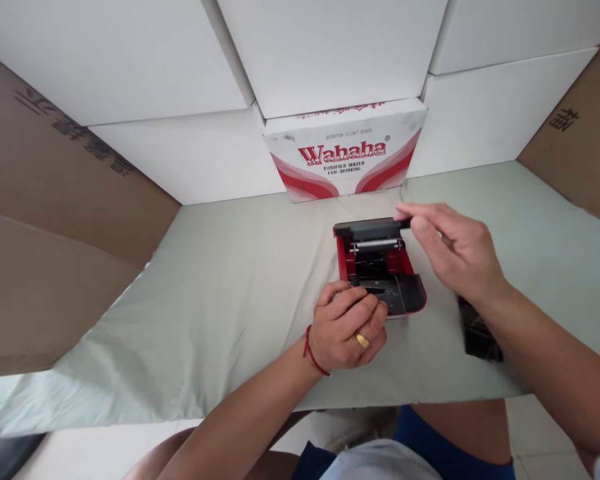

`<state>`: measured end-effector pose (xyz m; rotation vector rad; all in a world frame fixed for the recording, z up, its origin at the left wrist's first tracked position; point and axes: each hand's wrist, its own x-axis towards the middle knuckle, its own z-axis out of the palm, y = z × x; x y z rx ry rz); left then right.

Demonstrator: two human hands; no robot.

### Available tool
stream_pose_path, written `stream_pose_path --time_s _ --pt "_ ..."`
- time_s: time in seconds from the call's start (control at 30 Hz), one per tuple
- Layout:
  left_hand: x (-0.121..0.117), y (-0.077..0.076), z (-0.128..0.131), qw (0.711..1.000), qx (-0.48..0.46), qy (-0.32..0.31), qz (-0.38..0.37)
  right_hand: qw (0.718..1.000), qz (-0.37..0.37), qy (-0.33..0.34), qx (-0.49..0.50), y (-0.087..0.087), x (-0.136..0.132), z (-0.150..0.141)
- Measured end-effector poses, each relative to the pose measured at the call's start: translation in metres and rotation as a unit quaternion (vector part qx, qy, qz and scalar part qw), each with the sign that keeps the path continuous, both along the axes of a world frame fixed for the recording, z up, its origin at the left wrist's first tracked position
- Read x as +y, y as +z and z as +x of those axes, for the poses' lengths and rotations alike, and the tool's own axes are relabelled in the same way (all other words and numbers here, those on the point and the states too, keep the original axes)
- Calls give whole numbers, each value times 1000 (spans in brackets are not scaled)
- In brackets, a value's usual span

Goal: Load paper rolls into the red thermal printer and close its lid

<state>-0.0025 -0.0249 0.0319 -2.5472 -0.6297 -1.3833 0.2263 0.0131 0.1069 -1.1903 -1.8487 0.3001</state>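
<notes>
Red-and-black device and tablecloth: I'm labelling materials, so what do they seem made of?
Device: probably plastic with slight sheen, judging by its moulded-looking red walls. Tablecloth: likely matt fabric, judging by soft creases; fibre unclear.

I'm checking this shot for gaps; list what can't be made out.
In the head view:
Device: near left corner hidden by the left hand.
Black item: partly hidden by the right arm.
Right hand: blur leaves its contact with the lid unclear.
Left carton: cut off by the picture edge.
</notes>
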Motion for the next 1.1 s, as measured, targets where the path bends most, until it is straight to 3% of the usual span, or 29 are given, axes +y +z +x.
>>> stream_pose_path --time_s 0.17,0.33,0.63,0.8,0.9,1.0,1.1 --pt "-1 5 3 1000 -7 18 11 987 111 107 -35 -34 -24 14" --pt "3 2 2 999 -32 1 -6 986 143 90 -6 -60 -28 7" --pt "24 -12 -16 963 -193 69 -177 986 137 89 18 -64 -29 4" --pt "29 -13 -22 953 -195 54 -225 986 137 90 12 -64 -29 3" --pt "32 -14 -25 951 -189 14 -243 987 135 92 3 -65 -30 3" --pt "35 -21 -23 921 -236 -48 -305 983 149 104 -8 -70 -34 5" --pt "39 -27 -17 844 -347 -105 -395 974 202 104 -20 -75 -40 7"
